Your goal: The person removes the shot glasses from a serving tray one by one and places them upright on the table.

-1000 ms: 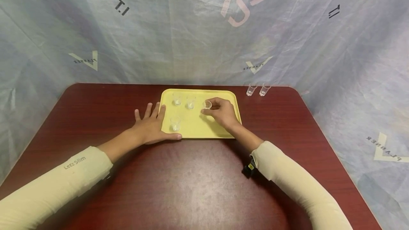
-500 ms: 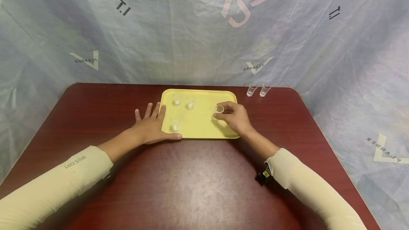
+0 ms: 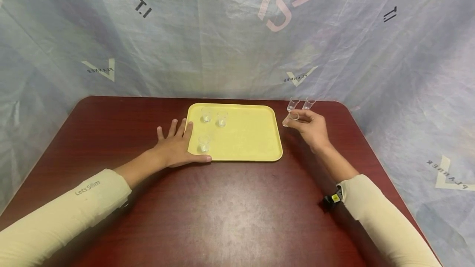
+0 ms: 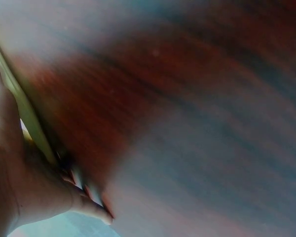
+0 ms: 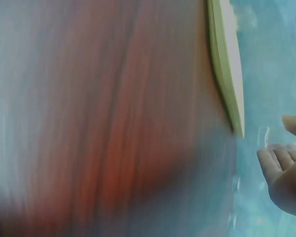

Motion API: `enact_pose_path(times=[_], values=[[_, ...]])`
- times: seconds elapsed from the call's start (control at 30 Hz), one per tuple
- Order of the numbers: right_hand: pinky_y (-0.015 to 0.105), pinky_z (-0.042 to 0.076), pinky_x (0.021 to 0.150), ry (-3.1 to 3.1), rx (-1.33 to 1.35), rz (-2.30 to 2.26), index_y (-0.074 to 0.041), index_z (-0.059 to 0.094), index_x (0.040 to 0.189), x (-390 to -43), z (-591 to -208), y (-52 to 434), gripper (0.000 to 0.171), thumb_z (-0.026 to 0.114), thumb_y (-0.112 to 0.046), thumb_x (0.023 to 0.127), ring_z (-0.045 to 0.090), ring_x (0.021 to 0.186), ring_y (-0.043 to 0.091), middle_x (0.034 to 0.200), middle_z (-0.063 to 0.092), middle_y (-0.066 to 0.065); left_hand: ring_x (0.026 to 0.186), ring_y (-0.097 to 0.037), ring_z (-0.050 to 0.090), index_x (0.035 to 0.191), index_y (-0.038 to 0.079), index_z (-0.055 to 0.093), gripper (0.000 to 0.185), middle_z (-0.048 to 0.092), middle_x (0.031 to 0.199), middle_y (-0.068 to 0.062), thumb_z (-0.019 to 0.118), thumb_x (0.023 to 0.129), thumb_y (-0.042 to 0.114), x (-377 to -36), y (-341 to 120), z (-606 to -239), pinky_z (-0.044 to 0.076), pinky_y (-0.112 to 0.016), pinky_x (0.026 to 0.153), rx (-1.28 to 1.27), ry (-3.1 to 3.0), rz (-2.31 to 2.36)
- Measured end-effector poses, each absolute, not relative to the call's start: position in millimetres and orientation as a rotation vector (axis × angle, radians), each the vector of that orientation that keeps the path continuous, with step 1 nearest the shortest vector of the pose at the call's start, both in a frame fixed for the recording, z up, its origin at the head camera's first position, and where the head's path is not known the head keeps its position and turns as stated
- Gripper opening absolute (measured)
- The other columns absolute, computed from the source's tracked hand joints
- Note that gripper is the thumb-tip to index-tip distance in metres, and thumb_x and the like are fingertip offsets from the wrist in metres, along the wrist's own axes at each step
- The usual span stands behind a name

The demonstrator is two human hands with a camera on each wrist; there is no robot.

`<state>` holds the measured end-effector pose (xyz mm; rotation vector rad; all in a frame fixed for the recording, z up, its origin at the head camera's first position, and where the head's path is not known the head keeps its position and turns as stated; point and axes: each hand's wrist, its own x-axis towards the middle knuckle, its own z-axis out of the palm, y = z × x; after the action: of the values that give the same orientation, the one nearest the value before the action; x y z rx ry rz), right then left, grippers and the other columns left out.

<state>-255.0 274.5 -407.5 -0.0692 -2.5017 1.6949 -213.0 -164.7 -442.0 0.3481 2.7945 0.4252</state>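
My right hand (image 3: pixel 313 130) pinches a small clear shot glass (image 3: pixel 292 118) between thumb and fingers, just past the right edge of the yellow tray (image 3: pixel 250 135). The glass is tilted. In the right wrist view, the same glass (image 5: pixel 264 137) shows faintly at the fingertips. My left hand (image 3: pixel 176 148) lies with fingers spread at the tray's near left corner, its thumb along the front rim. Three clear glasses stand on the tray's left half: one at the back left (image 3: pixel 206 115), one beside it (image 3: pixel 222 119), and one nearer the front (image 3: pixel 204 144).
Two more clear glasses, one on the left (image 3: pixel 292 104) and one on the right (image 3: pixel 309 104), stand at the table's back right, just beyond my right hand. A grey printed curtain (image 3: pixel 159 52) hangs behind and beside the dark red table (image 3: pixel 222 209).
My right hand has lifted the shot glass off the tray and carried it right, past the tray's edge towards the two glasses at the back. My left hand has stayed in place.
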Motion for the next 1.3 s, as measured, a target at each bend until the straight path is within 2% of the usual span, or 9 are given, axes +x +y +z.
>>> enact_pose_path(times=[0.1,0.27,0.57,0.7,0.97,1.3], values=[[0.014,0.061,0.082,-2.503,-0.119,1.654,0.002,0.076,0.141,-261.6,-408.2,294.0,0.052,0.092,-0.012,0.093,0.075,0.091,-0.01,0.094,0.077,-0.025,0.176,-0.051,-0.012,0.183,0.01,-0.003,0.16,-0.009,0.191,-0.021,0.055,0.075,0.112,-212.9,-165.3,-441.4,-0.01,-0.089,0.128,0.349,2.794,0.43],[0.012,0.06,0.078,-2.517,-0.245,1.618,0.0,0.075,0.144,-277.1,-416.6,327.3,0.054,0.092,-0.015,0.095,0.073,0.087,-0.011,0.092,0.075,-0.026,0.176,-0.051,-0.012,0.183,0.011,-0.003,0.159,-0.009,0.191,-0.021,0.056,0.075,0.112,-213.2,-165.7,-443.4,-0.011,-0.089,0.128,0.348,2.792,0.435],[0.013,0.061,0.078,-2.487,-0.5,1.603,-0.005,0.075,0.144,-301.6,-428.7,366.6,0.053,0.091,-0.022,0.097,0.071,0.084,-0.008,0.088,0.072,-0.027,0.176,-0.049,-0.014,0.183,0.012,-0.002,0.159,-0.011,0.191,-0.017,0.055,0.073,0.113,-213.1,-165.3,-446.4,-0.011,-0.089,0.127,0.348,2.788,0.426],[0.013,0.058,0.074,-2.479,-0.561,1.547,-0.007,0.076,0.142,-314.4,-428.6,373.1,0.051,0.091,-0.023,0.097,0.069,0.081,-0.008,0.083,0.069,-0.03,0.177,-0.049,-0.014,0.183,0.012,-0.001,0.159,-0.01,0.191,-0.016,0.057,0.074,0.112,-212.3,-165.9,-445.3,-0.011,-0.089,0.128,0.344,2.787,0.433],[0.01,0.055,0.07,-2.415,-0.567,1.55,-0.001,0.074,0.146,-336.7,-427.0,369.9,0.054,0.091,-0.012,0.096,0.066,0.076,-0.013,0.076,0.067,-0.032,0.176,-0.05,-0.013,0.183,0.011,0.0,0.159,-0.01,0.191,-0.018,0.058,0.074,0.111,-211.9,-167.8,-443.9,-0.01,-0.089,0.128,0.34,2.795,0.422],[0.011,0.054,0.072,-2.415,-0.676,1.528,-0.009,0.074,0.147,-335.6,-426.7,368.7,0.06,0.096,-0.021,0.092,0.066,0.078,-0.008,0.074,0.065,-0.033,0.176,-0.049,-0.014,0.183,0.013,-0.002,0.158,-0.01,0.191,-0.017,0.058,0.075,0.111,-212.1,-169.0,-445.2,-0.011,-0.088,0.128,0.341,2.793,0.425]])
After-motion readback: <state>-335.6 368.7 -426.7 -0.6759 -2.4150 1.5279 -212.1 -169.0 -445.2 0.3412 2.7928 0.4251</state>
